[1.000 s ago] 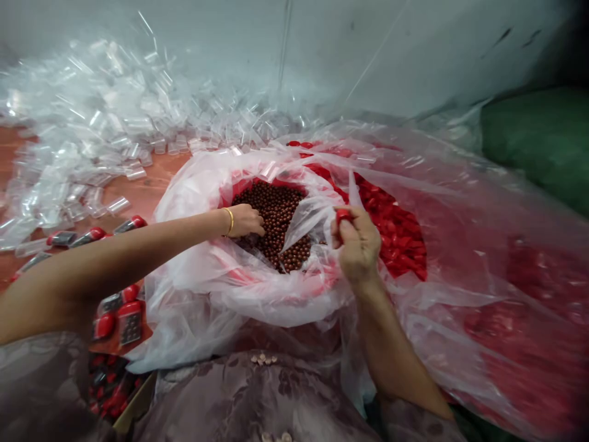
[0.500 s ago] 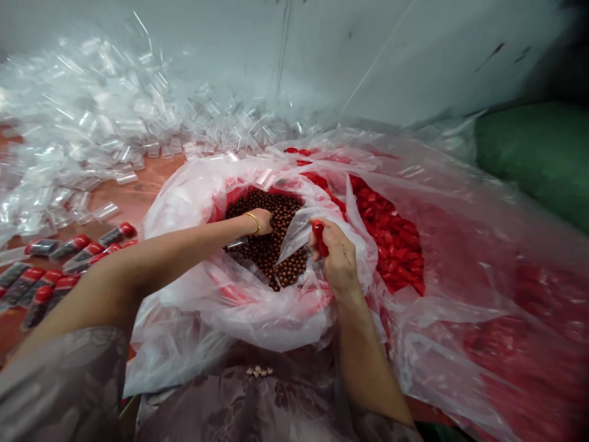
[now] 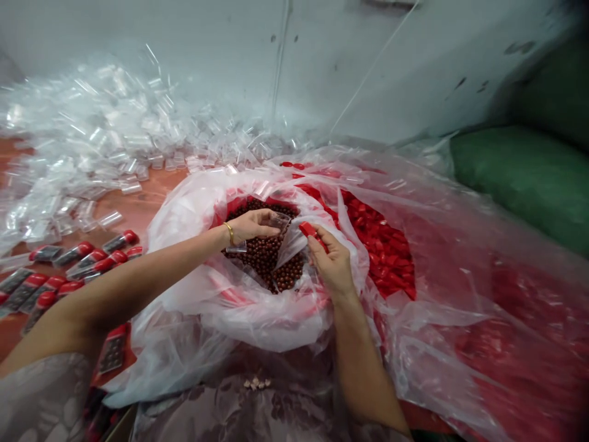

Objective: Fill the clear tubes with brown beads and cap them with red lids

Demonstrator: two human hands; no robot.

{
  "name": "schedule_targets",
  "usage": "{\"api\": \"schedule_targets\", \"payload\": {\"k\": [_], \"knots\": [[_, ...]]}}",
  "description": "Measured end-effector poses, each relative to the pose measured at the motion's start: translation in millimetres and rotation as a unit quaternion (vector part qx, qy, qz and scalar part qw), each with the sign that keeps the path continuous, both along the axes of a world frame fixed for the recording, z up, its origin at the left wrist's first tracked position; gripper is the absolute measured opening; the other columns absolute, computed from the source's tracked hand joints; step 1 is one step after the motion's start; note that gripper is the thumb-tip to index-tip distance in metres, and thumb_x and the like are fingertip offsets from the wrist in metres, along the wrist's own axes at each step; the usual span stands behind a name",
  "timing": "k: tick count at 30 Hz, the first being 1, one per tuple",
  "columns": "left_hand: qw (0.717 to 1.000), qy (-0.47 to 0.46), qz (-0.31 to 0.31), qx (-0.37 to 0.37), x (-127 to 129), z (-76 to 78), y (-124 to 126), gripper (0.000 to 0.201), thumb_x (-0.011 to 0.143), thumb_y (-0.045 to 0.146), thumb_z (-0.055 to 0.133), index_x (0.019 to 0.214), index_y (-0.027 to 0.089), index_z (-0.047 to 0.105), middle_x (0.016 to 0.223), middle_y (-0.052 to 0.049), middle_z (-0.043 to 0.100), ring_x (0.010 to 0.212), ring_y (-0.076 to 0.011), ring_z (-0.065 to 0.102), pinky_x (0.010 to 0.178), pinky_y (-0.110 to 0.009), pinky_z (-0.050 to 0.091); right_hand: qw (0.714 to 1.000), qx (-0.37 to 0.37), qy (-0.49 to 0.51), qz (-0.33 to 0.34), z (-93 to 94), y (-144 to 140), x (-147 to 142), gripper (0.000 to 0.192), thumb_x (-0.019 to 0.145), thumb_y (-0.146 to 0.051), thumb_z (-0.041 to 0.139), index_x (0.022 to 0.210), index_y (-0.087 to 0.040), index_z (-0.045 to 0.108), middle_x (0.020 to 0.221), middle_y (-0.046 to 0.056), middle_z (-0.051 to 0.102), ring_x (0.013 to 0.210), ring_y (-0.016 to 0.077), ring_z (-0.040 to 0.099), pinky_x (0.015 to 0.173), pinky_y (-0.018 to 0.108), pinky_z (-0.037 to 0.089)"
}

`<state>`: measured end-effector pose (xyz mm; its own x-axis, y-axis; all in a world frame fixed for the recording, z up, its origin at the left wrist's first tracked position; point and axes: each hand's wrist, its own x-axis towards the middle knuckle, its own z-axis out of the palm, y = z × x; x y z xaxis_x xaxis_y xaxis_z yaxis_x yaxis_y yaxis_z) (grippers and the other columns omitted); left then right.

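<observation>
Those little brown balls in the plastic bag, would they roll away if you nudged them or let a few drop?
Probably. The brown balls look round and smooth, so loose ones would likely roll. Heaped in the plastic bag, they would likely shift around fingers rather than lift together. The left hand holds a clear tube above them; the right hand pinches a red cap.

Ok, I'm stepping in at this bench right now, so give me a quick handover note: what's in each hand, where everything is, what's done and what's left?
Left hand: over the brown beads in the bag, holding a clear tube.
Right hand: pinching a red cap beside that tube, not yet on it.
Supplies: red caps heaped in the bag to the right; empty tubes piled at the back left.
Done: filled, capped tubes lie in rows on the left.
Left: the held tube uncapped; many empties in the pile.
</observation>
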<state>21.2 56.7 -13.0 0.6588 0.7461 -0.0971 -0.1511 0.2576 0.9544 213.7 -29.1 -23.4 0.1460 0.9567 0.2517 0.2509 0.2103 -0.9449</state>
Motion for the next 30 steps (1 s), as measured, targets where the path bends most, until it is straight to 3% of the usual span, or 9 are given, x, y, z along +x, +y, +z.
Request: {"api": "schedule_targets", "payload": {"k": [5, 12, 14, 17, 21, 27, 30], "knots": [[0.999, -0.025, -0.044, -0.006, -2.8, 3.5, -23.1, 0.047, 0.060, 0.031, 0.083, 0.096, 0.011, 0.060, 0.090, -0.005, 0.065, 0.082, -0.0133, 0.061, 0.084, -0.032, 0.048, 0.998, -0.014, 0.067, -0.011, -2.4, 0.3, -1.1, 0.039, 0.084, -0.045, 0.052, 0.111, -0.020, 0.065, 0.065, -0.003, 0.050, 0.043, 0.0045, 0.035, 0.040, 0.020, 0.034], [0.998, 0.018, -0.063, 0.021, 2.8, 11.0, -29.2, 0.039, 0.062, 0.026, 0.080, 0.089, 0.012, 0.055, 0.083, 0.001, 0.059, 0.078, -0.0093, 0.056, 0.077, -0.026, 0.048, 1.000, -0.002, 0.005, 0.029, 8.8, 3.2, -11.3, 0.040, 0.084, -0.043, 0.054, 0.116, -0.023, 0.063, 0.072, -0.002, 0.058, 0.044, 0.0051, 0.042, 0.043, 0.021, 0.039], [0.996, 0.040, -0.063, 0.043, 2.6, 12.6, -29.4, 0.036, 0.066, 0.028, 0.076, 0.089, 0.013, 0.052, 0.082, 0.002, 0.055, 0.075, -0.0083, 0.054, 0.073, -0.024, 0.048, 0.998, 0.016, -0.038, 0.040, 9.9, 6.0, -14.8, 0.037, 0.085, -0.042, 0.052, 0.116, -0.024, 0.064, 0.079, 0.001, 0.064, 0.052, 0.0088, 0.051, 0.049, 0.024, 0.046], [0.990, 0.087, -0.056, 0.094, 0.5, 11.9, -30.3, 0.030, 0.075, 0.032, 0.067, 0.089, 0.015, 0.047, 0.077, 0.004, 0.050, 0.066, -0.0070, 0.051, 0.065, -0.022, 0.047, 0.990, 0.070, -0.119, 0.042, 8.6, 8.9, -17.6, 0.035, 0.088, -0.037, 0.049, 0.116, -0.025, 0.065, 0.100, 0.005, 0.069, 0.083, 0.0168, 0.064, 0.075, 0.034, 0.054], [0.967, 0.158, -0.026, 0.197, -2.3, 10.9, -33.2, 0.020, 0.082, 0.033, 0.054, 0.087, 0.016, 0.044, 0.071, 0.005, 0.045, 0.060, -0.0072, 0.045, 0.058, -0.021, 0.040, 0.966, 0.133, -0.212, 0.066, 5.3, 7.2, -15.4, 0.040, 0.090, -0.028, 0.045, 0.128, -0.024, 0.057, 0.115, 0.007, 0.067, 0.106, 0.0200, 0.062, 0.094, 0.038, 0.048], [0.909, 0.247, -0.006, 0.335, -3.6, 15.9, -35.4, 0.020, 0.080, 0.033, 0.053, 0.074, 0.016, 0.043, 0.066, 0.005, 0.041, 0.061, -0.0088, 0.037, 0.058, -0.022, 0.032, 0.924, 0.158, -0.336, 0.096, 4.8, 1.4, -11.1, 0.048, 0.087, -0.023, 0.043, 0.134, -0.016, 0.051, 0.110, 0.012, 0.069, 0.099, 0.0226, 0.065, 0.088, 0.038, 0.052], [0.886, 0.285, -0.002, 0.366, -3.3, 17.7, -36.7, 0.024, 0.079, 0.038, 0.053, 0.074, 0.016, 0.045, 0.067, 0.003, 0.044, 0.061, -0.0095, 0.039, 0.057, -0.022, 0.031, 0.922, 0.155, -0.340, 0.102, 10.5, 0.8, -10.9, 0.046, 0.085, -0.025, 0.044, 0.128, -0.017, 0.057, 0.105, 0.011, 0.071, 0.090, 0.0228, 0.067, 0.081, 0.038, 0.054]]}}
